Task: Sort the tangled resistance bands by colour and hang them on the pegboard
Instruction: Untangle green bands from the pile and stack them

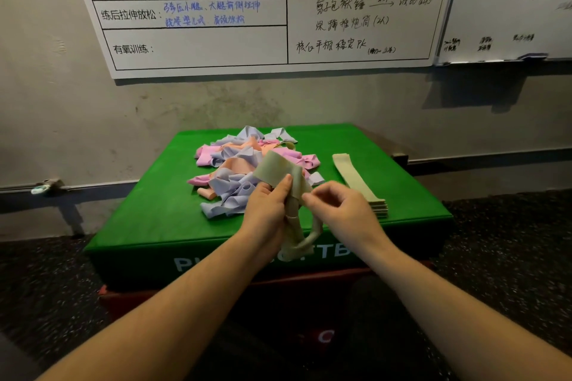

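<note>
Fingers of my left hand and right hand pinch a pale green resistance band above the green bench, between the tangled pile and a folded green stack.

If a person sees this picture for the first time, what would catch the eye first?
Probably the bright green padded box in the middle, with a tangled heap of pink, lilac and peach bands on top. In front of it, the left hand and right hand hold a pale green band; a neat stack of matching bands lies to the right.
</note>
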`<state>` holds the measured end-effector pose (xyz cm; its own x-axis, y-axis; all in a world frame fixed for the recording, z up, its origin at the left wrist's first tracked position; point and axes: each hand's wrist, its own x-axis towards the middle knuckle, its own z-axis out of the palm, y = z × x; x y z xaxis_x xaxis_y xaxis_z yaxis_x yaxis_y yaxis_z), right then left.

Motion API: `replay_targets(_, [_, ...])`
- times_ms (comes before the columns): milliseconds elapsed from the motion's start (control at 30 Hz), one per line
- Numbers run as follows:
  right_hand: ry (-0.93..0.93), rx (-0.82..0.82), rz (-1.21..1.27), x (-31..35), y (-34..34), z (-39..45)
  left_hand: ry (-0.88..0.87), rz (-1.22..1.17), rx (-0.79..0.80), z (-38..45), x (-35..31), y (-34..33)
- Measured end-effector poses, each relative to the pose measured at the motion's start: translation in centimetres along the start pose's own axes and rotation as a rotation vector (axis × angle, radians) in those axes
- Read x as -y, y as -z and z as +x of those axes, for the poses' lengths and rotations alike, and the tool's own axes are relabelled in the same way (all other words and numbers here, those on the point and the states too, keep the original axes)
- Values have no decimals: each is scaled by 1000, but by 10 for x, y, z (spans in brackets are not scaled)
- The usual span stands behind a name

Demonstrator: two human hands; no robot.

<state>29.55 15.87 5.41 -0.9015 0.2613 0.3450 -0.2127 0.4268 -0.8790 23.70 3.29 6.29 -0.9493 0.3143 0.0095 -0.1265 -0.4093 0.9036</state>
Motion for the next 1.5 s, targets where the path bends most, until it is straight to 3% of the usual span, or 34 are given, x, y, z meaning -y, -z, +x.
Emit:
replay_targets(167, [-125,102,-137,-5,-14,-3,68,-103,-49,0,10,-4])
replay_targets(300, [-277,323,81,-6,-14,-8,62,-160,-96,-1,10,2])
replay_targets(433, [-158,424,-242,-19,-17,-11,76,-78,-151,-1,11,5])
replay_targets(533, [6,343,-304,-24,-12,-9,29,129,-161,3,11,13])
replay_targets(633, [164,122,-351,-30,-3,-8,-13,244,-174,8,7,26])
replay_targets(733, [189,-47,-251,-29,7,-6,-40,396,-191,12,11,34])
replay_targets(833, [136,-183,-151,-26,12,-2,38,306,-193,14,17,38])
replay_targets(900, [48,-116,-134,-27,16,1,83,203,-182,15,17,38])
replay_targets(1033, [-2,255,-251,-35,18,0,30,249,-194,18,11,36])
replay_targets(1233, [-38,428,134,-19,17,-7,-170,536,-141,20,11,35])
replay_targets(1500, [-198,469,765,-11,25,-5,-287,627,-86,18,6,35])
